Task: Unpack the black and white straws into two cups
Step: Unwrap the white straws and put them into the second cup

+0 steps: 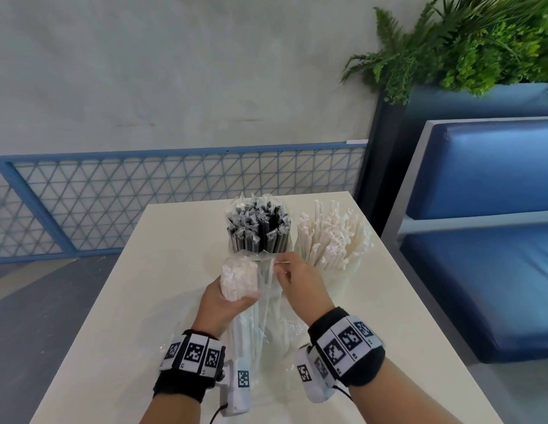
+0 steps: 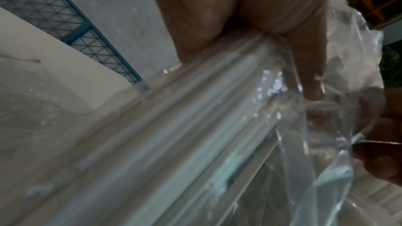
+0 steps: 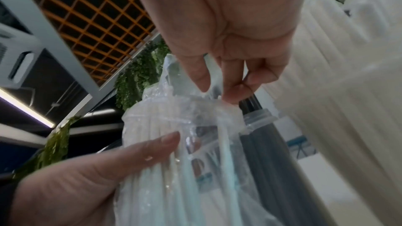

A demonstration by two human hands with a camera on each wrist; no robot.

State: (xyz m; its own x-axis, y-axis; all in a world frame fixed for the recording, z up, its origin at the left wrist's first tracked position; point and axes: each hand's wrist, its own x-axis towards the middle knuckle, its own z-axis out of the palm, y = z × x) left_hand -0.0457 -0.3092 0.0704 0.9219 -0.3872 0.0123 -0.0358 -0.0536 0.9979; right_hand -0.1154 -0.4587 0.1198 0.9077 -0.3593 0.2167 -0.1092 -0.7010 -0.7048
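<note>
A cream rectangular table fills the near middle. Beyond it on the left runs a blue metal lattice railing under a pale grey plaster wall. At right stands a blue padded bench, with green fern-like foliage in a blue planter behind.

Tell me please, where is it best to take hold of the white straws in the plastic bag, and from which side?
Probably at their upper ends, from above. The white straws stand upright in the clear bag, tops exposed. The left hand already grips the bundle below, and the right hand pinches the bag's mouth aside.
</note>
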